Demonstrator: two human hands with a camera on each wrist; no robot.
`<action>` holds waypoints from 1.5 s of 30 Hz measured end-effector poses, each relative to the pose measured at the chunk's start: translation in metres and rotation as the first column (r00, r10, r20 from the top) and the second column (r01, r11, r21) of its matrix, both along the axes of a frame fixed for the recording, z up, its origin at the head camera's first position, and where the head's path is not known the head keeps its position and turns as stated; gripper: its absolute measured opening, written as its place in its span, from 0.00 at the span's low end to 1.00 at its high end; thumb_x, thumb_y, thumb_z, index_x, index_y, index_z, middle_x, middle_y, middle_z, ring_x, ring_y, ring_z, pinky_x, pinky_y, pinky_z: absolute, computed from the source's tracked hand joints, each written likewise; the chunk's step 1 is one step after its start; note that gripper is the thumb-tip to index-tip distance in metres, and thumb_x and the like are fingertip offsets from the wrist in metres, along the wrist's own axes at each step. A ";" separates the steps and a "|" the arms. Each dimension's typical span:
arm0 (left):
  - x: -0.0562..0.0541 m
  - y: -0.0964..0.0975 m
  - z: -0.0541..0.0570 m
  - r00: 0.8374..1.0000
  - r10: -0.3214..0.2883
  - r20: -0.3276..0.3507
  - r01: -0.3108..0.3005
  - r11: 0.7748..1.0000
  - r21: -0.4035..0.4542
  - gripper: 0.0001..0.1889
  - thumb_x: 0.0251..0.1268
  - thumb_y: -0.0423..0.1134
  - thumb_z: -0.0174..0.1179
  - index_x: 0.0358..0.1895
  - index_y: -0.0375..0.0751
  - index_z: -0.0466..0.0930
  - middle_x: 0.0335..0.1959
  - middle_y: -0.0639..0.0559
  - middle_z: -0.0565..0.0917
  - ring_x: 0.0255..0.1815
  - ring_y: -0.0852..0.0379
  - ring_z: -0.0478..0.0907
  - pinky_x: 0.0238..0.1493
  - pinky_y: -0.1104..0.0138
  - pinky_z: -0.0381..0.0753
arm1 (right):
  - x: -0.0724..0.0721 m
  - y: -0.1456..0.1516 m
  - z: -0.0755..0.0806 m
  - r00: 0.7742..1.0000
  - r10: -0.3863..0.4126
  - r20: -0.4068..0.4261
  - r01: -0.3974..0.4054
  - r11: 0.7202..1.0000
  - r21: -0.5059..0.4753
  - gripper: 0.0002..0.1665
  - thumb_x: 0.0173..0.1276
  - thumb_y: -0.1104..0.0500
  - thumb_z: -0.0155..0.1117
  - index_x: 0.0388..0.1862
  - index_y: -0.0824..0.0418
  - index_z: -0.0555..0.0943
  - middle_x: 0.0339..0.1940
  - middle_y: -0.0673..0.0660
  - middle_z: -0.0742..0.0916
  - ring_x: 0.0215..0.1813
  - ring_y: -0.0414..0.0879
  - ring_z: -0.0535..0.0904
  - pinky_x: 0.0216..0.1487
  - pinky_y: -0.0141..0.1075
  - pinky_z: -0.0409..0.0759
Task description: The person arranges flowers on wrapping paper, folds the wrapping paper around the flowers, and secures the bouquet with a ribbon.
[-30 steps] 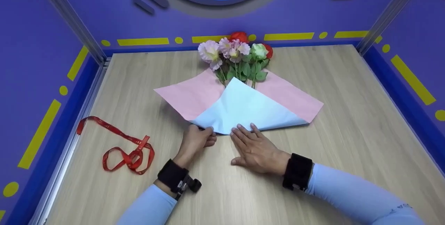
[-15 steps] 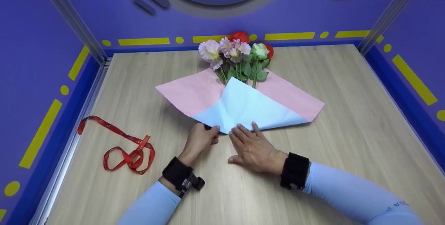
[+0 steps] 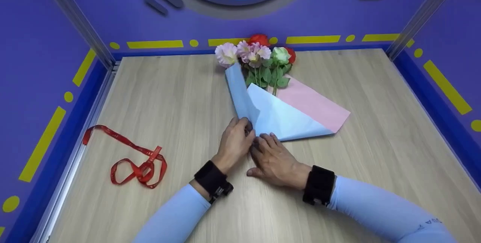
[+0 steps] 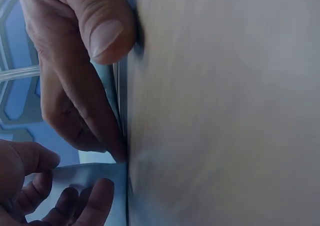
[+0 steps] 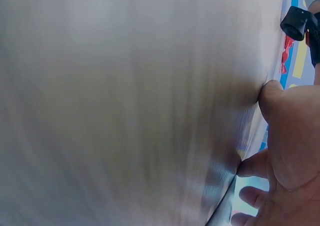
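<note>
A sheet of wrapping paper (image 3: 280, 115), pale blue on one face and pink on the other, lies around a bunch of flowers (image 3: 259, 57) in pink, red and pale green. My left hand (image 3: 235, 141) pinches the paper's left part between thumb and fingers, with that side folded up over the stems, blue face out. In the left wrist view the paper edge (image 4: 90, 172) sits between the thumb and the fingers. My right hand (image 3: 276, 160) lies with extended fingers on the lower edge of the paper, pressing it to the table. The lower stems are hidden beneath the paper.
A red ribbon (image 3: 144, 171) lies loosely looped on the wooden table (image 3: 169, 85) at the left. Blue-purple panels (image 3: 112, 14) with metal posts enclose the table at the back and sides.
My left hand has moved right and up, folding the paper's left side inward over the stems, so its pink face there is covered. The right hand stays almost still.
</note>
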State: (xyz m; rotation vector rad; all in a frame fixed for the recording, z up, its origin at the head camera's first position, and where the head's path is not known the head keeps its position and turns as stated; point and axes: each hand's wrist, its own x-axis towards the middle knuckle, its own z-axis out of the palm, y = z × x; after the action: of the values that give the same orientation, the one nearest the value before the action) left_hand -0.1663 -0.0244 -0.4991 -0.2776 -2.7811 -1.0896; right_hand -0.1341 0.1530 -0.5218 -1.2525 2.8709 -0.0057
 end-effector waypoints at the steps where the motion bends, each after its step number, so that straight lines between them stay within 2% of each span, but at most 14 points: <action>1: -0.001 0.002 0.000 1.000 -0.010 0.000 0.010 1.000 -0.016 0.04 0.72 0.38 0.64 0.39 0.42 0.80 0.38 0.48 0.79 0.38 0.51 0.78 0.41 0.58 0.82 | 0.000 0.000 -0.001 1.000 0.010 -0.025 -0.010 1.000 -0.001 0.53 0.77 0.26 0.47 0.79 0.68 0.69 0.75 0.70 0.72 0.76 0.67 0.65 0.78 0.65 0.63; 4: -0.006 0.008 0.000 0.999 -0.041 0.019 0.042 0.997 -0.058 0.04 0.73 0.39 0.63 0.39 0.44 0.80 0.37 0.50 0.79 0.38 0.52 0.78 0.42 0.59 0.81 | -0.001 0.002 -0.002 0.997 0.033 -0.073 -0.033 0.999 0.002 0.52 0.78 0.25 0.47 0.77 0.68 0.71 0.71 0.68 0.74 0.71 0.65 0.68 0.76 0.66 0.66; 7: -0.010 0.013 0.000 0.997 -0.069 0.046 0.072 0.994 -0.087 0.04 0.74 0.39 0.64 0.40 0.44 0.81 0.36 0.50 0.80 0.37 0.53 0.78 0.42 0.60 0.82 | 0.000 0.004 -0.002 0.996 0.049 -0.078 -0.047 0.999 0.024 0.54 0.78 0.25 0.45 0.79 0.69 0.68 0.72 0.69 0.74 0.72 0.66 0.68 0.76 0.66 0.65; 12: -0.017 0.019 0.000 0.991 -0.115 0.064 0.122 0.985 -0.121 0.04 0.75 0.38 0.63 0.40 0.43 0.81 0.35 0.50 0.82 0.36 0.54 0.79 0.40 0.61 0.82 | 0.004 0.007 0.002 0.997 0.062 -0.054 -0.059 0.996 0.062 0.56 0.78 0.24 0.42 0.82 0.68 0.63 0.78 0.69 0.70 0.79 0.67 0.63 0.79 0.67 0.60; 18: -0.026 0.027 0.000 0.981 -0.180 0.078 0.191 0.964 -0.183 0.06 0.75 0.38 0.62 0.38 0.42 0.81 0.34 0.50 0.83 0.37 0.54 0.81 0.40 0.63 0.81 | 0.010 0.011 0.004 0.997 0.075 -0.004 -0.074 0.994 0.080 0.56 0.79 0.24 0.40 0.85 0.66 0.58 0.84 0.69 0.64 0.85 0.66 0.56 0.81 0.66 0.57; 21: -0.031 0.031 0.000 0.975 -0.199 0.097 0.215 0.955 -0.205 0.07 0.75 0.39 0.63 0.36 0.43 0.80 0.31 0.53 0.81 0.34 0.57 0.79 0.38 0.64 0.80 | 0.013 0.013 0.005 0.997 0.070 0.027 -0.072 0.993 0.092 0.56 0.79 0.24 0.39 0.87 0.65 0.54 0.87 0.69 0.59 0.87 0.65 0.52 0.82 0.66 0.54; 25: -0.035 0.033 -0.001 0.969 -0.212 0.130 0.237 0.944 -0.228 0.08 0.74 0.40 0.65 0.34 0.44 0.80 0.28 0.55 0.79 0.31 0.59 0.75 0.35 0.66 0.77 | 0.014 0.014 0.006 0.996 0.075 0.045 -0.078 0.994 0.081 0.56 0.79 0.25 0.40 0.87 0.65 0.54 0.86 0.69 0.60 0.87 0.65 0.52 0.82 0.66 0.53; 29: -0.037 0.037 -0.001 0.959 -0.233 0.159 0.270 0.922 -0.278 0.08 0.74 0.40 0.66 0.35 0.43 0.83 0.30 0.54 0.83 0.32 0.58 0.78 0.36 0.65 0.80 | 0.014 0.015 0.006 0.995 0.081 0.053 -0.083 0.995 0.052 0.54 0.79 0.26 0.44 0.85 0.65 0.59 0.84 0.68 0.64 0.86 0.65 0.56 0.81 0.66 0.55; 34: -0.039 0.037 0.000 0.948 -0.268 0.174 0.313 0.887 -0.339 0.06 0.74 0.39 0.65 0.37 0.42 0.85 0.33 0.51 0.86 0.36 0.55 0.82 0.39 0.64 0.83 | 0.014 0.015 0.005 0.995 0.075 0.067 -0.079 0.995 0.059 0.54 0.80 0.26 0.42 0.86 0.65 0.58 0.85 0.68 0.64 0.86 0.64 0.56 0.82 0.65 0.55; 37: -0.041 0.034 0.001 0.935 -0.288 0.207 0.343 0.886 -0.311 0.07 0.76 0.39 0.63 0.39 0.42 0.87 0.35 0.51 0.87 0.37 0.55 0.83 0.42 0.63 0.83 | 0.013 0.015 0.005 0.994 0.087 0.065 -0.092 0.994 0.066 0.55 0.80 0.26 0.41 0.86 0.65 0.55 0.85 0.68 0.62 0.86 0.63 0.54 0.83 0.64 0.55; 39: -0.043 0.030 0.001 0.923 -0.302 0.239 0.361 0.894 -0.264 0.09 0.79 0.39 0.60 0.42 0.42 0.89 0.38 0.51 0.89 0.40 0.55 0.83 0.46 0.63 0.83 | 0.012 0.016 0.005 0.993 0.104 0.055 -0.107 0.992 0.063 0.54 0.80 0.26 0.41 0.86 0.66 0.56 0.85 0.68 0.63 0.86 0.63 0.55 0.82 0.63 0.57; 42: -0.046 0.025 0.002 0.899 -0.322 0.297 0.384 0.906 -0.178 0.12 0.81 0.37 0.56 0.49 0.42 0.90 0.47 0.51 0.91 0.48 0.55 0.85 0.54 0.63 0.83 | 0.009 0.020 0.005 0.990 0.133 0.036 -0.134 0.990 0.044 0.52 0.81 0.27 0.42 0.84 0.66 0.60 0.84 0.67 0.67 0.86 0.61 0.59 0.82 0.61 0.60; 45: -0.049 0.020 0.003 0.878 -0.332 0.345 0.392 0.912 -0.118 0.14 0.81 0.34 0.55 0.54 0.43 0.91 0.54 0.51 0.91 0.58 0.55 0.85 0.62 0.63 0.82 | 0.004 0.028 0.004 0.986 0.169 0.016 -0.169 0.986 -0.016 0.48 0.82 0.30 0.46 0.82 0.66 0.66 0.81 0.67 0.72 0.83 0.61 0.64 0.80 0.58 0.64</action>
State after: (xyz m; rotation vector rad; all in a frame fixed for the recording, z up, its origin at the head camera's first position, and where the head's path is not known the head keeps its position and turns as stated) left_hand -0.2152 -0.0041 -0.4964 -0.7379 -3.2184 -1.0223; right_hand -0.1304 0.1814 -0.5182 -1.4860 2.7449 -0.0360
